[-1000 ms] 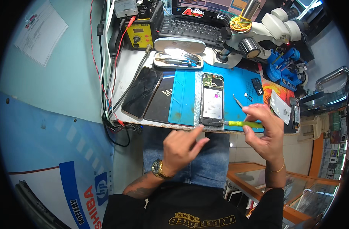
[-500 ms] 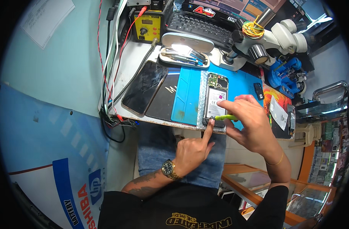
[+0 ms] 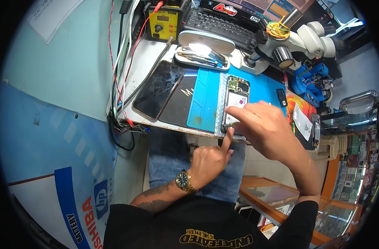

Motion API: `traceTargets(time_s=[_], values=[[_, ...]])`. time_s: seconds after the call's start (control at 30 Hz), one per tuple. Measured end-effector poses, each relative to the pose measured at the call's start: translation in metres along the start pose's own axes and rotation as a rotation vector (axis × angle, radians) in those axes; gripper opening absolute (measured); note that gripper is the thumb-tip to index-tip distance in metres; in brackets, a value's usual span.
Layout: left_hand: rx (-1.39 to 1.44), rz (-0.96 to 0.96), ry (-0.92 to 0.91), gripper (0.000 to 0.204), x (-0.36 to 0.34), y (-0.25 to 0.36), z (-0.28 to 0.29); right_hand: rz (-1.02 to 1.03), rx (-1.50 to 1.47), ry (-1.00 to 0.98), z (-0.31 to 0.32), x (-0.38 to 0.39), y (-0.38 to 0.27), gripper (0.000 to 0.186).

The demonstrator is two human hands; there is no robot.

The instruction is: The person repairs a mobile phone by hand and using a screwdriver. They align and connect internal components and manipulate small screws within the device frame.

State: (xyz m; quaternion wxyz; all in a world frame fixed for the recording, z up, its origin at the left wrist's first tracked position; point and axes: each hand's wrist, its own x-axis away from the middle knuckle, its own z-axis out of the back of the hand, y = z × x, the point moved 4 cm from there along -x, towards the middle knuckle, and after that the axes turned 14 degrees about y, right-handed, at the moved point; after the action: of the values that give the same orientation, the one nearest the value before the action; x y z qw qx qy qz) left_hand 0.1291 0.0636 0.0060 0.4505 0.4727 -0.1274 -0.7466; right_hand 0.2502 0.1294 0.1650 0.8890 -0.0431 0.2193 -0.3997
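Observation:
An opened phone (image 3: 233,103) lies lengthwise on bubble wrap (image 3: 219,118) at the front of a blue work mat (image 3: 204,103). Its green circuit board shows at the far end, with a white-labelled battery below it. My right hand (image 3: 266,126) is closed round a slim green-handled tool (image 3: 233,124) over the phone's near end. Most of the tool and its tip are hidden by the fingers. My left hand (image 3: 210,162) points its stretched index finger onto the phone's near edge, beside the tool. The other left fingers are curled and hold nothing.
A dark phone (image 3: 158,91) lies left of the mat. Behind stand a pen-filled case (image 3: 202,58), a yellow soldering station (image 3: 162,25), a keyboard (image 3: 220,29) and a microscope (image 3: 285,52). A small black part (image 3: 281,97) sits on the mat's right. Cables (image 3: 119,83) hang at left.
My right hand has turned and shifted left and lower over the phone, covering most of the green handle that showed before. The left index finger stays at the phone's near edge.

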Motion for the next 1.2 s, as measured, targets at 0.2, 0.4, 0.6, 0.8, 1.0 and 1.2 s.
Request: traceTargets(time_s=[0.2, 0.4, 0.6, 0.8, 1.0, 1.2], values=[[-0.049, -0.004, -0.007, 0.082, 0.0, -0.002, -0.001, 0.055, -0.055, 0.058, -0.005, -0.013, -0.001, 0.03], [-0.036, 0.023, -0.064, 0.088, -0.001, -0.002, 0.001, -0.001, 0.021, -0.019, -0.005, -0.005, 0.005, 0.042], [-0.012, 0.009, -0.044, 0.09, -0.001, 0.001, 0.002, 0.013, 0.012, -0.033, -0.006, 0.007, 0.011, 0.041], [-0.024, -0.013, -0.056, 0.09, 0.004, -0.002, -0.003, 0.003, 0.012, -0.044, -0.006, 0.003, 0.009, 0.038], [-0.061, 0.003, -0.105, 0.091, -0.001, 0.002, 0.001, 0.041, -0.097, 0.043, -0.001, -0.002, 0.006, 0.041], [-0.054, -0.011, -0.078, 0.091, 0.001, 0.0, -0.001, 0.005, -0.086, 0.047, 0.0, -0.008, 0.002, 0.04]])
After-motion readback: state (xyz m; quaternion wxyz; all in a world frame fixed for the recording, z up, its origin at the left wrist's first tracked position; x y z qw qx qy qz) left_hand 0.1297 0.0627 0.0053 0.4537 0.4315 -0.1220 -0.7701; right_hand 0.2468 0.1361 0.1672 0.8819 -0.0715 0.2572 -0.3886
